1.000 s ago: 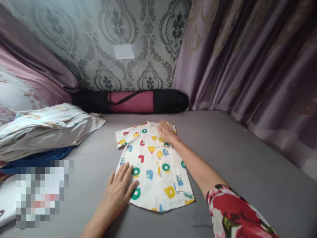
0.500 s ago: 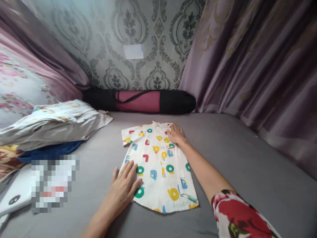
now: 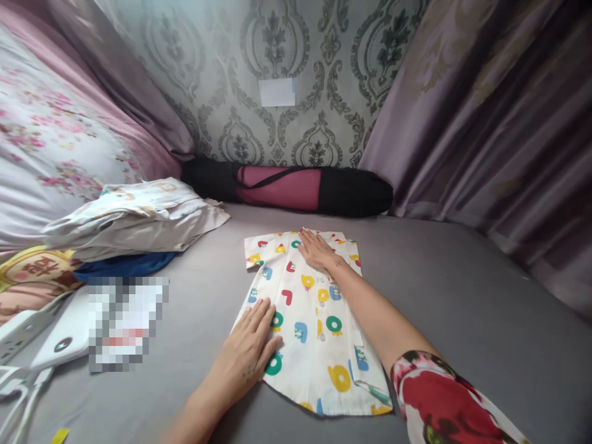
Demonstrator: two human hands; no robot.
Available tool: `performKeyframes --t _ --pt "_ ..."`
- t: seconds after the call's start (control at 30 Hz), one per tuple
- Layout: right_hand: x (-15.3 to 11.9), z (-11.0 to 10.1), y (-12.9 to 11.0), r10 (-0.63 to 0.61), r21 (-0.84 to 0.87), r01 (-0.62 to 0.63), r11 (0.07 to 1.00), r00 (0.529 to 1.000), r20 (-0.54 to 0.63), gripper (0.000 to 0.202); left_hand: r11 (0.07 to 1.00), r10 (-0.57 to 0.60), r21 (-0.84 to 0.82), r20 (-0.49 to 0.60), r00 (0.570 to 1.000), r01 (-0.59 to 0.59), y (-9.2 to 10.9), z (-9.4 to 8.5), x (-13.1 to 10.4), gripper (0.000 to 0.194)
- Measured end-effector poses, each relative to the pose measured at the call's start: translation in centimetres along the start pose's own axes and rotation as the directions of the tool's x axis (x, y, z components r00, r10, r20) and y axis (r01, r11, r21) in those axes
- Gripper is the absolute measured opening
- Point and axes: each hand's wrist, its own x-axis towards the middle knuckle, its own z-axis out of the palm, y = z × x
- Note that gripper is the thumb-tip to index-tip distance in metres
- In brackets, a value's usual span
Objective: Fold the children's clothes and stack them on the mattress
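A small white short-sleeved shirt (image 3: 296, 364) with coloured letter prints and a buttoned front lies spread on a grey sheet, its collar end away from me. Flat on its lower left side rests my left hand (image 3: 252, 342), fingers stretched out. My right hand (image 3: 317, 250) lies with extended fingers across the upper part near the collar, hiding some of it. Neither hand grips the cloth. Along the right side of the shirt, part of the fabric looks folded over near the hem.
A pile of clothes (image 3: 152, 216) sits at the left, beside a flowered pillow (image 3: 60, 135). Nearer are a white device (image 3: 69, 327), a power strip (image 3: 23, 333) with cables and a blurred-out item. A black and maroon long bag (image 3: 282, 185) lies along the wall.
My right hand has slid from the shirt's right shoulder leftward to the collar area. My left hand stays on the lower left side. The whole view has turned a little to the left.
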Motion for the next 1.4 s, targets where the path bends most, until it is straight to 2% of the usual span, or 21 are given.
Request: performKeyframes --t 0.17,0.3,0.43,0.6,0.7,0.8,0.93,1.03,1.17,1.27,1.33,1.4 --pt "0.7 -0.7 -0.9 0.047 -0.034 -0.047 0.998 0.999 -0.009 0.067 1.000 -0.002 -0.012 -0.024 1.000 0.001 0.1 0.1 0.0 0.059" --pt "1.1 -0.2 -1.4 0.085 -0.035 -0.086 0.996 0.996 -0.033 0.067 0.999 -0.006 -0.052 -0.024 1.000 0.005 0.2 -0.3 0.1 0.058" --pt "1.2 0.1 -1.1 0.092 -0.037 -0.092 0.995 0.996 -0.010 0.067 0.997 -0.016 -0.069 0.042 0.999 0.019 0.4 -1.1 0.3 0.059" --pt "1.2 -1.1 -2.2 0.142 -0.035 -0.140 0.989 0.988 0.066 0.067 0.993 -0.037 -0.106 0.107 0.994 0.048 0.6 -1.9 0.6 0.060" --pt "1.4 -1.0 -4.1 0.126 -0.026 -0.124 0.992 0.991 0.050 0.068 0.989 -0.039 -0.136 0.094 0.995 0.052 0.6 -1.8 0.6 0.060" --pt "1.4 0.2 -6.1 0.071 -0.004 -0.071 0.997 0.997 0.041 0.069 0.985 -0.048 -0.160 0.076 0.996 0.060 0.6 -1.6 0.4 0.058" --pt "1.4 1.5 -7.0 0.065 -0.025 -0.064 0.998 0.998 0.017 0.066 0.978 -0.059 -0.196 0.082 0.995 0.074 0.7 -1.6 0.4 0.058" --pt "1.7 1.0 -6.9 0.074 -0.026 -0.072 0.997 0.996 0.050 0.065 0.973 -0.060 -0.217 0.071 0.996 0.074 0.7 -1.8 0.5 0.056" --pt "2.5 -1.0 -7.7 0.080 -0.051 -0.075 0.996 0.991 0.104 0.058 0.961 -0.053 -0.273 -0.038 0.998 0.041 0.5 -2.2 0.5 0.045" --pt "3.3 -2.1 -9.7 0.034 -0.079 -0.034 0.996 0.999 -0.005 0.043 0.943 -0.196 -0.295 -0.117 0.974 0.155 0.4 -2.4 0.6 0.037" --pt "3.9 -2.4 -11.5 0.021 -0.052 -0.023 0.998 0.998 -0.052 0.038 0.909 -0.347 -0.286 -0.118 0.930 0.303 0.3 -2.7 0.7 0.033" --pt "4.4 -2.2 -13.5 0.028 -0.006 -0.028 1.000 0.999 -0.028 0.036 0.864 -0.466 -0.260 -0.092 0.880 0.431 0.2 -3.2 0.7 0.030"
